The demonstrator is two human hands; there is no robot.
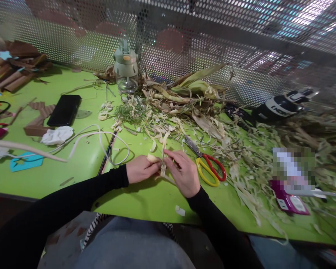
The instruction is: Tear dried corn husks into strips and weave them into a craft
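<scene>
Between my two hands is a short braid of pale corn husk [163, 170], its loose strip ends pointing up and out to the sides. My left hand [141, 169] pinches it from the left, fingers closed, with a pale curled strip above the knuckles. My right hand [183, 170] grips the braid's upper right side between thumb and fingers. Just right of that hand lie scissors [207, 164] with one red and one yellow handle, blades pointing up and left. A small curled husk piece [153, 145] rests on the green table [145, 203] ahead of my fingers.
Shredded husks [182, 97] heap along the perforated metal screen [95, 41]. A clear-based bottle [126, 69] stands there; a black bottle [281, 106] lies at right. Leftward are a phone [64, 110], crumpled tissue [57, 135] and white cable [100, 138]. A purple box [289, 198] sits right.
</scene>
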